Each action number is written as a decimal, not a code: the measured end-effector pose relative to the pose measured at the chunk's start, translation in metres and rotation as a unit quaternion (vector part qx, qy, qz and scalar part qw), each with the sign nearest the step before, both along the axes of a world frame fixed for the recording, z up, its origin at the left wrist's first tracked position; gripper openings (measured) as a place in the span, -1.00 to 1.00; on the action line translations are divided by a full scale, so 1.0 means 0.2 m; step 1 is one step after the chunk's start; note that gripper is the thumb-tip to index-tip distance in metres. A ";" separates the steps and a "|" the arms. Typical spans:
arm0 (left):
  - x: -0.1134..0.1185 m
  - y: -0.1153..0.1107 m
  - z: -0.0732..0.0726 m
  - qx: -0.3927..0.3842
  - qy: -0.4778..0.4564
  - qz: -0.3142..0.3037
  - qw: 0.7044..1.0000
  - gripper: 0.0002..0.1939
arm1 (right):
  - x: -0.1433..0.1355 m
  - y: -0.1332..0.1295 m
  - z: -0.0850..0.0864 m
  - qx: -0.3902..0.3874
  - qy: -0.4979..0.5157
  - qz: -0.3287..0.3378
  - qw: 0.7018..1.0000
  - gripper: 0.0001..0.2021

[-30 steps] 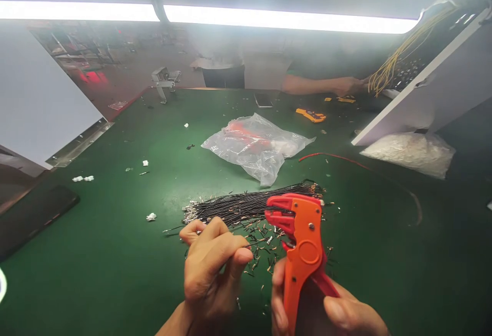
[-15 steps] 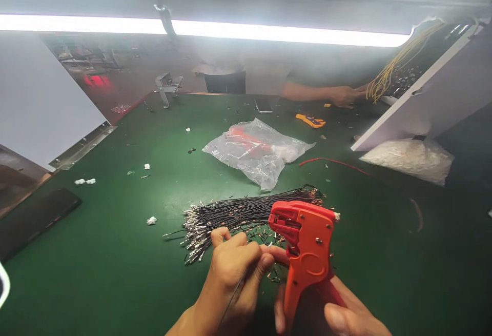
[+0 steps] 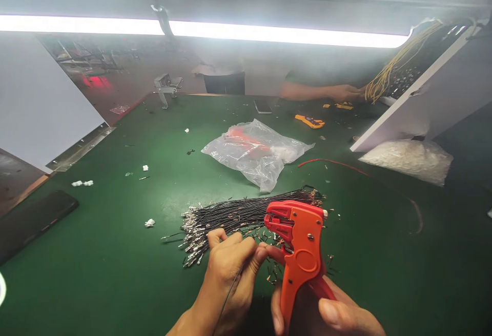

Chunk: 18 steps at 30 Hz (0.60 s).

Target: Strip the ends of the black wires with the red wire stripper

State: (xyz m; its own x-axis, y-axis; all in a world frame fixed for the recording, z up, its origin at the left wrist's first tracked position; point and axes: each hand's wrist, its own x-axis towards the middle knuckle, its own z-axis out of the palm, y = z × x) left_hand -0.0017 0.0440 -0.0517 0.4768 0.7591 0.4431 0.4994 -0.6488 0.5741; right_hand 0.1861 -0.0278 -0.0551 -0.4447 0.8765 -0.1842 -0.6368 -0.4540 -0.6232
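My left hand (image 3: 230, 269) is closed on a thin dark wire (image 3: 227, 297), which trails down past the wrist. In my right hand (image 3: 346, 315) is an orange and red wire stripper (image 3: 305, 243), held upright with its jaws to the left and spread apart. The right index finger reaches to the left fingertips and touches them or nearly so; the wire's end there is hidden. Behind both hands lies a bundle of black wires (image 3: 230, 215) with silvery terminals at the left. Small cut wire scraps (image 3: 271, 274) lie about the stripper.
Beyond the bundle rests a clear plastic bag (image 3: 253, 156) with red-orange contents. A black case (image 3: 38, 223) lies left, and a bag of white parts (image 3: 407, 159) right. Farther back are a phone (image 3: 263, 106), a yellow tool (image 3: 310, 121) and a co-worker's hand (image 3: 344, 92) near yellow wires (image 3: 388, 69).
The stripper has shifted slightly left and its jaws look wider apart. My left hand has moved a little left with the wire. The co-worker's hand has drawn back, uncovering another yellow item.
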 end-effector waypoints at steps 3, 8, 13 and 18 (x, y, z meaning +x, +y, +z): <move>0.00 -0.01 0.02 0.003 -0.020 0.002 1.000 -0.68 | 0.00 0.00 0.00 -0.008 0.012 -0.015 1.000 -0.25; 0.01 -0.03 0.05 0.006 -0.110 0.067 0.992 -0.73 | 0.02 0.02 0.04 0.023 0.037 -0.022 0.999 -0.32; 0.00 -0.01 0.08 0.015 -0.222 0.144 0.964 -0.77 | 0.03 0.04 0.04 0.038 0.083 0.030 0.995 -0.38; -0.06 0.01 0.17 -0.010 -0.325 0.136 0.936 -0.77 | 0.02 0.03 0.02 0.029 0.099 0.083 0.991 -0.43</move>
State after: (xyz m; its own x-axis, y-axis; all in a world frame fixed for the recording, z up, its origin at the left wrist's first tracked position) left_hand -0.0139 0.0455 -0.0174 -0.1008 0.8244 0.5570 0.1869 -0.5341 0.8245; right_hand 0.1910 -0.0223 -0.0520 -0.6066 0.7944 -0.0311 -0.6682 -0.5306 -0.5215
